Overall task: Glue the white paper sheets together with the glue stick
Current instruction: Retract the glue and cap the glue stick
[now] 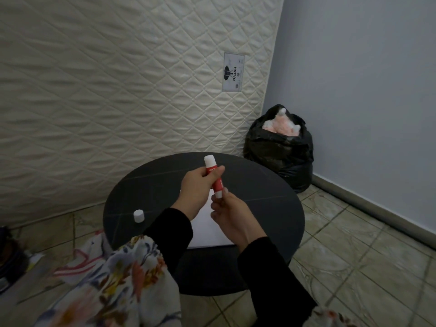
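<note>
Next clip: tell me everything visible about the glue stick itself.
The glue stick is a red tube with a white printed label, a white base knob and white top; it looks like plastic. Its cap is off, standing apart on the table. Held tilted above the paper, top pointing away. The left hand grips its middle; the right hand pinches the base.

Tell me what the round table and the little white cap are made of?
The round table looks like dark stone or a stone-look laminate: matte black with faint pale lines crossing it, though the picture can't settle which. The little white cap looks like smooth plastic: plain white, evenly moulded, with a slight sheen.
</note>
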